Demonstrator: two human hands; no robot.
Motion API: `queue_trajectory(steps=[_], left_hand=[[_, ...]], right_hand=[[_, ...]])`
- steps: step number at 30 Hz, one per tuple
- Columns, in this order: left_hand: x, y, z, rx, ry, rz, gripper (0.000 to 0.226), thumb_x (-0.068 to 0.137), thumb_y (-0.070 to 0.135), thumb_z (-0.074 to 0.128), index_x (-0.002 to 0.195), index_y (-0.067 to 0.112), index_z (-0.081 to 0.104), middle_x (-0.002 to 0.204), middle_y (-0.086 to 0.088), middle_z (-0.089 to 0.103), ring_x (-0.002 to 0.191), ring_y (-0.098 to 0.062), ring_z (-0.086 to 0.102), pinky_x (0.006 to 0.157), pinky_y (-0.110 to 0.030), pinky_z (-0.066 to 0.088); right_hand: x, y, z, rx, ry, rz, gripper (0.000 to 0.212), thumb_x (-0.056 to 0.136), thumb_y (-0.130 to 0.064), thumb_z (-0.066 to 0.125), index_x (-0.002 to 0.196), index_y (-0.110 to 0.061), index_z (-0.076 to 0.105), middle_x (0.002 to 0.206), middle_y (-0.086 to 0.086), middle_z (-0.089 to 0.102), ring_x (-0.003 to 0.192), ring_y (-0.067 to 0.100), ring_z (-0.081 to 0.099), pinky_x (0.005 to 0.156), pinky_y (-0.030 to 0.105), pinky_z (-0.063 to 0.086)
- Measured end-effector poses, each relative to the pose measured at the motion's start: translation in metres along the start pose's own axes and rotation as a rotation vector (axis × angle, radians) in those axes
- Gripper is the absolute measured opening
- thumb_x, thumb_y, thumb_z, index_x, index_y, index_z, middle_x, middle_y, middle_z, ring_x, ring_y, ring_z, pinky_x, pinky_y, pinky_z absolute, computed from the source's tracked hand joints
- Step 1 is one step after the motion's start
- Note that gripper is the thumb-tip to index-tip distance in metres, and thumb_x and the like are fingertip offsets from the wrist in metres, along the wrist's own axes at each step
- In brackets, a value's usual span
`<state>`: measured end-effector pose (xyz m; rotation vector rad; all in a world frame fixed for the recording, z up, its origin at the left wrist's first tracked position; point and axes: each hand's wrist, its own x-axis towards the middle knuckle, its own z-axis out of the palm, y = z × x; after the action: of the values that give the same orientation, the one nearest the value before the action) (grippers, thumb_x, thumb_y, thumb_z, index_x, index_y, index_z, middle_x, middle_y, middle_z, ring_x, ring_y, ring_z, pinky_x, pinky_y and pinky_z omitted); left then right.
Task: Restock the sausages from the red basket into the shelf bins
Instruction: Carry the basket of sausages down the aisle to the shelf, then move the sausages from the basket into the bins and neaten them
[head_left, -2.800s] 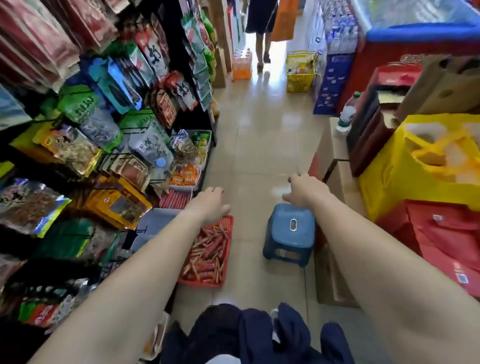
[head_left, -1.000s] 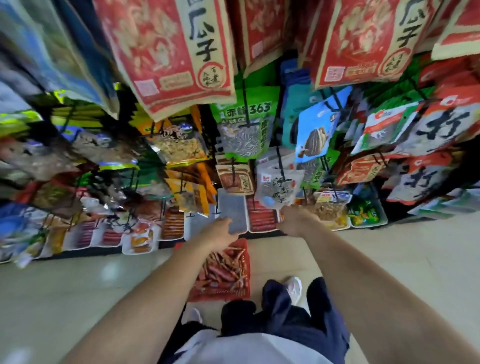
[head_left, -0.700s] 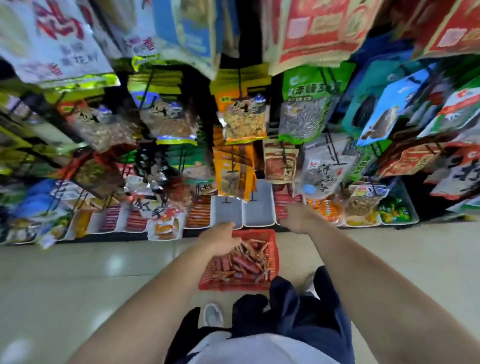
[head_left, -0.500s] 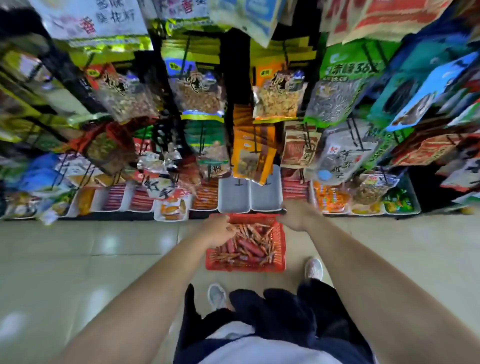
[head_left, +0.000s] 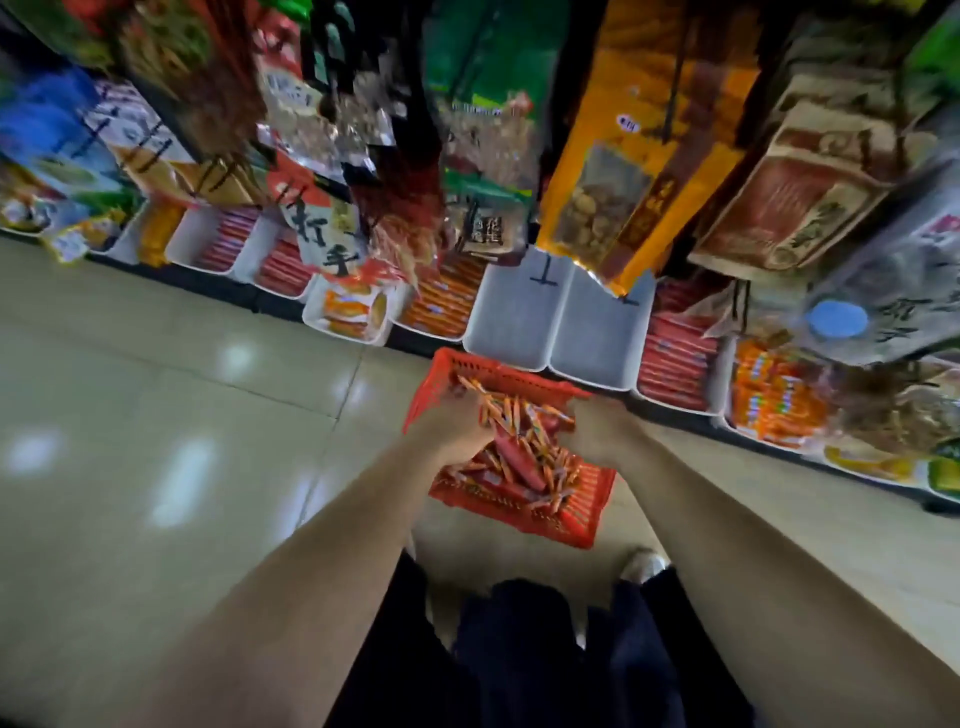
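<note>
So the red basket (head_left: 524, 519) is sitting on the tiled floor (head_left: 182, 415), its far rim right up against the bottom shelf row, and it's got a jumbled heap of sausages (head_left: 519, 452) in it: thin orange sticks plus at least one fat red one lying diagonal. Both hands are down in the heap. The left hand (head_left: 454, 423) is on the left side with a fan of thin sticks poking out past the knuckles, so my guess is it's gathering a bunch, but it's blurry and the fingers are buried, so I honestly can't tell if it's gripping. Same for the right hand (head_left: 597, 431): only its back shows, and I can't tell what the fingers are doing. What matters next: the two empty white bins (head_left: 511, 322) sit straight ahead, just past the basket's far rim, running lengthwise away into the shelf. The left hand lines up with the left one, the right hand with the other. The sticks point every which way, so a handful probably needs turning to lie along the bin. Hanging snack packs (head_left: 618, 171) droop low over those bins, so go in under them.
</note>
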<state>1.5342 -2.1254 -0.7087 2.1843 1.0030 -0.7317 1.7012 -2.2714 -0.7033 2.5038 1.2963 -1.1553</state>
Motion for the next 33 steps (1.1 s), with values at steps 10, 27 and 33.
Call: queue_trajectory(steps=[10, 27, 33], left_hand=[[0.179, -0.083, 0.208, 0.077, 0.076, 0.026, 0.066, 0.079, 0.057, 0.037, 0.13, 0.019, 0.052, 0.131, -0.012, 0.06, 0.119, -0.032, 0.058, 0.099, -0.043, 0.048], [0.079, -0.073, 0.208, -0.025, 0.121, 0.013, 0.036, 0.09, 0.045, 0.06, 0.111, 0.016, 0.056, 0.115, -0.011, 0.067, 0.099, -0.031, 0.063, 0.076, -0.034, 0.047], [0.14, -0.086, 0.218, -0.048, 0.121, 0.032, 0.049, 0.086, 0.054, 0.054, 0.123, 0.022, 0.053, 0.124, -0.008, 0.056, 0.114, -0.032, 0.059, 0.095, -0.046, 0.05]], right_hand=[[0.105, 0.087, 0.196, 0.193, 0.016, 0.079, 0.079, 0.085, -0.045, 0.066, 0.152, -0.021, 0.033, 0.146, 0.015, 0.051, 0.129, 0.034, 0.053, 0.103, 0.036, 0.045], [0.064, 0.066, 0.252, 0.148, 0.026, 0.03, 0.053, 0.083, -0.049, 0.065, 0.124, -0.017, 0.062, 0.128, 0.015, 0.059, 0.114, 0.035, 0.06, 0.096, 0.039, 0.05], [0.142, 0.071, 0.257, 0.156, -0.003, 0.031, 0.057, 0.078, -0.055, 0.056, 0.122, -0.019, 0.062, 0.123, 0.015, 0.064, 0.11, 0.034, 0.063, 0.092, 0.039, 0.051]])
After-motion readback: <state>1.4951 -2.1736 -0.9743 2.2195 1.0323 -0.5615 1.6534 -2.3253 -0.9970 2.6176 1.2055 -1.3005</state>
